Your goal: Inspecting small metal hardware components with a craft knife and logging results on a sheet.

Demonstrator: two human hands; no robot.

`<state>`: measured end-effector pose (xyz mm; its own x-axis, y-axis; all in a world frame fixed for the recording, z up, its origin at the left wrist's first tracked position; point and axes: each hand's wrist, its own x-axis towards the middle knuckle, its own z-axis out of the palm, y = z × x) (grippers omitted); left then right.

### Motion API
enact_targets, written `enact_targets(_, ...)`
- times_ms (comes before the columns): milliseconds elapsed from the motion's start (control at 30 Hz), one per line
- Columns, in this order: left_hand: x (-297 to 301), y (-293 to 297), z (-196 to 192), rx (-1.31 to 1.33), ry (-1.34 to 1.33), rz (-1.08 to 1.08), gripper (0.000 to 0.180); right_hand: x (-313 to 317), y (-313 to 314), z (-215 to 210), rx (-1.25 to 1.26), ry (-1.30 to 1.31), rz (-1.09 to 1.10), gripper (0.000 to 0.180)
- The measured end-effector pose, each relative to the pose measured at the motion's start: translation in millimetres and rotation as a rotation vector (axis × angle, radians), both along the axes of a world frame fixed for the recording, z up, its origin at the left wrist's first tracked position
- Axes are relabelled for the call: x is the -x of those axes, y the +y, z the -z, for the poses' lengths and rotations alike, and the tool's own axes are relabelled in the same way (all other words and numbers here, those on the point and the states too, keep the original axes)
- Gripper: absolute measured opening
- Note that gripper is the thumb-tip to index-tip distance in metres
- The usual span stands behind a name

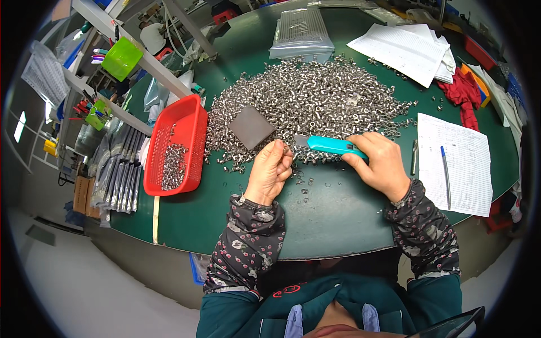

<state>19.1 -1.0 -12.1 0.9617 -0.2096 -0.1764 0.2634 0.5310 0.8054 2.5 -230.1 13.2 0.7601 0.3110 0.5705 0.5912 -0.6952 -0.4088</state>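
Note:
My right hand point(378, 162) is closed round a turquoise utility knife point(332, 145), its blade pointing left toward my other hand. Pinched between the thumb and fingers of my left hand point(270, 170) is a small metal ring point(286, 147), mostly covered by the fingertips. Blade tip and ring are close together; whether they touch is not clear. Both hands are at the near edge of a wide heap of small shiny metal rings point(315, 93). A dark grey square block point(251, 127) lies tilted on the heap, just beyond my left hand.
A red plastic basket point(197, 141) at the left holds more small metal parts. Printed sheets point(468, 169) with a pen point(445, 174) lie at the right, beside a dark slim tool point(415, 158). Clear plastic bags point(301, 34), papers point(397, 50) and a red cloth point(463, 96) sit farther back.

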Motion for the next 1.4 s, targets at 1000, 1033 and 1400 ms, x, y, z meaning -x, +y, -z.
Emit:
enact_targets(1000, 12.9, -36.7, -0.3, -1.449, -0.713, -0.114, 0.011, -3.6, -2.6, 2.5, -0.156, -0.027, 0.010, 0.026)
enact_targets(1033, 13.4, -36.3, 0.9, -1.457, -0.708, -0.098, 0.011, -3.2, -2.6, 2.2, -0.155, -0.027, 0.013, 0.026)
enact_targets(1400, 12.8, -30.4, -4.1, -1.448, -0.667, -0.048, 0.010, -3.5, -1.8, 1.6, -0.154, -0.022, 0.003, 0.025)
